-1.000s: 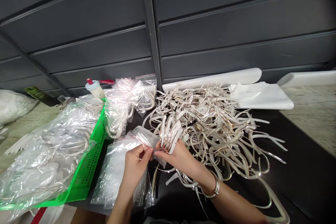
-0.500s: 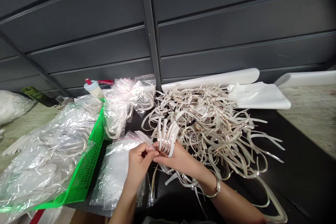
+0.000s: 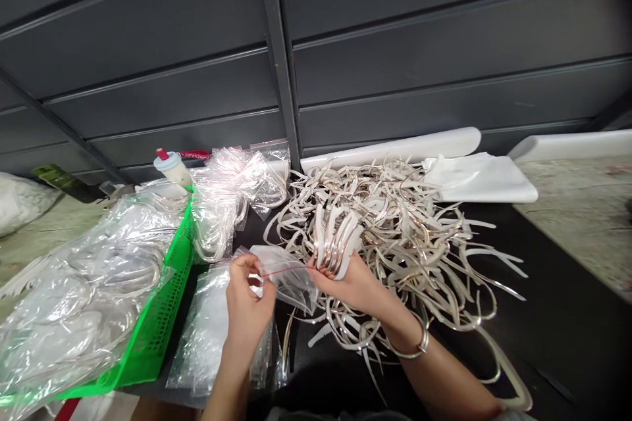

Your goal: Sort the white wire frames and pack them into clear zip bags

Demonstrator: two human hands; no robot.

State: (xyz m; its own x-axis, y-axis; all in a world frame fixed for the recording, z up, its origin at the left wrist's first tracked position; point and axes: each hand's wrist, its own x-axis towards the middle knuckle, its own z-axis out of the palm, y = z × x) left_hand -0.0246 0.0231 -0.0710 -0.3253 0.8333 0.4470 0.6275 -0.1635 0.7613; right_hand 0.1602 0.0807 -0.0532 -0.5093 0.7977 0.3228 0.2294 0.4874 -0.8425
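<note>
Between my two hands a clear zip bag point(image 3: 291, 283) with a red seal line is stretched out. My left hand point(image 3: 249, 293) pinches one end of its seal edge. In my right hand point(image 3: 353, 283) is a bundle of curved metallic strips point(image 3: 336, 240) with pale covering, held upright; its fingers also seem to touch the bag's other end. A bangle circles the right wrist. Behind and right of that hand spreads a tangled pile of the same curved strips point(image 3: 409, 237). A stack of flat clear bags point(image 3: 202, 335) lies below my left hand.
At left stands a green plastic basket point(image 3: 158, 316) heaped with filled clear bags point(image 3: 99, 296). More filled bags point(image 3: 217, 210) lie behind it, near a lidded cup point(image 3: 174, 170). White foam rolls point(image 3: 395, 150) run along the grey panelled wall point(image 3: 419, 26).
My hands have drawn apart, left hand to the left and right hand to the right with the strips. The bag between them now shows spread out.
</note>
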